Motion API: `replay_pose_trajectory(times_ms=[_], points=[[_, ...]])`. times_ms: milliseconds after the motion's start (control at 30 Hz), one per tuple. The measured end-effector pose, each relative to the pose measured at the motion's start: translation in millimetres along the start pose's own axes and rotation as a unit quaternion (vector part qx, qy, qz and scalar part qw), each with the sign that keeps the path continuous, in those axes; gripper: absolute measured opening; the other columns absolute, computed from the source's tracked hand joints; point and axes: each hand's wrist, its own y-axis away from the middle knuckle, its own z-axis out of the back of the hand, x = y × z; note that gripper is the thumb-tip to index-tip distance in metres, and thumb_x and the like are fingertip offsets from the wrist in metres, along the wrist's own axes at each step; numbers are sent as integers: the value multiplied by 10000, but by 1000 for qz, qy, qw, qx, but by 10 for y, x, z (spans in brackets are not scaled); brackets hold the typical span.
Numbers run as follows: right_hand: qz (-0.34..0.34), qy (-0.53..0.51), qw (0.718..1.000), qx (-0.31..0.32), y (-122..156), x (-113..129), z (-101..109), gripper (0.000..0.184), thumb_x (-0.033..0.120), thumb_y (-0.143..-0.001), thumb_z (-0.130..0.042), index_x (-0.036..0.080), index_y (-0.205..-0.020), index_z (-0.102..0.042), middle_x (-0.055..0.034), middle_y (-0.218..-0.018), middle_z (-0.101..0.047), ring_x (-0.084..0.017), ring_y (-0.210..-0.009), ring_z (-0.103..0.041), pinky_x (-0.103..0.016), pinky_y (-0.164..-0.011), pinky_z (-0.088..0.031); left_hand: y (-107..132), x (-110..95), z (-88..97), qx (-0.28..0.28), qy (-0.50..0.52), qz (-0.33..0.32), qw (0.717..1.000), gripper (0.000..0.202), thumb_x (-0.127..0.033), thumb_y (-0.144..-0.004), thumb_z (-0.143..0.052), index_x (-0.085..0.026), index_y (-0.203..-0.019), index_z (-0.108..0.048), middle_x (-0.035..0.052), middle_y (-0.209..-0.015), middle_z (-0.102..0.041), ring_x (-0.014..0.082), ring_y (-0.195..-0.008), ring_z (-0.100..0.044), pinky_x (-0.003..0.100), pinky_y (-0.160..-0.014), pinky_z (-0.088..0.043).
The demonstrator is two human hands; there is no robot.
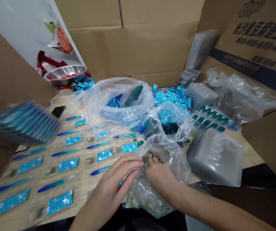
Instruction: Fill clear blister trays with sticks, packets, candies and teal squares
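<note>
My right hand (159, 176) reaches into a clear plastic bag (176, 154) at the table's front edge. Its curled fingers dip among small green-and-tan pieces, and the fingertips are partly hidden there. At the bag's left rim my left hand (120, 176) pinches the plastic between thumb and fingers. More of the green-and-tan pieces (149, 203) show through the bottom of this bag. Left of my hands, sets lie in rows, each with a blue tapered stick (53, 185), a blue patterned packet (59, 202) and a small green-and-tan piece (36, 213). The picture is somewhat blurred.
Behind stand a large open bag (94, 106) and a smaller bag (184, 123) of blue and dark pieces. Blue packets (173, 96) are heaped farther back. Clear trays (215, 160) stand right, stacked trays with blue sticks (27, 123) left. Cardboard (138, 48) walls the table.
</note>
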Motion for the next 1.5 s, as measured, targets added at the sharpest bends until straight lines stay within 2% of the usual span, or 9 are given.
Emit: replay_pose_trajectory(times_ms=[133, 200, 300, 400, 633, 800, 967, 1200, 1500], points=[[77, -163, 980, -84, 245, -139, 172, 241, 65, -870, -526, 186, -1041, -647, -64, -1086, -664, -176, -1047, -604, -279, -874, -514, -89, -23, -147, -53, 51, 65, 995, 245, -149, -908, -514, -285, -1078, -626, 0, -1086, -682, 118, -1054, -629, 203, -924, -490], [64, -357, 915, -179, 359, -226, 246, 187, 142, -889, -557, 236, -1036, -627, -8, -1034, -670, -125, -971, -626, -233, -844, -515, -130, -54, -198, -66, 81, 97, 990, 235, -168, -907, -522, -296, -1068, -637, -10, -1082, -680, 117, -1055, -629, 199, -916, -495], [-12, -580, 773, -256, 458, -299, 306, 227, 206, -822, -663, 266, -1039, -628, 13, -990, -690, -115, -917, -657, -206, -780, -540, -190, -104, -285, -54, 139, 142, 979, 224, -207, -886, -564, -288, -1078, -647, 3, -1085, -675, 123, -962, -666, 194, -824, -536], [-39, -656, 714, -241, 478, -301, 325, 279, 200, -773, -703, 272, -1035, -643, 15, -979, -710, -107, -909, -671, -185, -763, -549, -243, -135, -376, -35, 191, 174, 966, 236, -225, -852, -610, -272, -1078, -655, 12, -1009, -694, 127, -842, -685, 185, -701, -555], [-54, -663, 702, -254, 487, -293, 312, 251, 198, -763, -687, 251, -1009, -694, -11, -939, -734, -148, -859, -701, -248, -735, -593, -305, -169, -438, -94, 245, 174, 949, 121, -155, -816, -618, -228, -872, -696, -4, -825, -709, 115, -734, -681, 171, -647, -551], [-63, -663, 687, -291, 475, -301, 293, 247, 157, -758, -685, 275, -975, -705, 26, -827, -740, -105, -734, -703, -156, -635, -574, -295, -158, -483, -153, 199, 176, 952, 121, -143, -809, -637, -236, -869, -686, -17, -810, -701, 103, -725, -665, 159, -646, -536], [-62, -665, 680, -301, 439, -300, 296, 262, 176, -755, -710, 254, -1003, -674, 18, -822, -733, -119, -739, -708, -179, -642, -591, -303, -163, -484, -115, 164, 116, 973, 189, -132, -849, -592, -249, -941, -707, 4, -938, -714, 128, -903, -664, 202, -805, -536], [-44, -644, 697, -311, 447, -260, 330, 138, 175, -753, -721, 228, -877, -692, 6, -840, -721, -132, -739, -708, -184, -626, -595, -321, -185, -527, -190, 217, 178, 941, 193, -134, -791, -657, -264, -922, -713, -25, -839, -714, 91, -736, -669, 142, -677, -541], [-43, -635, 695, -335, 457, -262, 295, 181, 142, -763, -699, 246, -910, -686, 17, -826, -748, -128, -725, -717, -171, -635, -591, -324, -212, -460, -110, 244, 152, 951, 118, -167, -806, -657, -242, -853, -735, 18, -867, -719, 146, -824, -682, 211, -714, -569]])
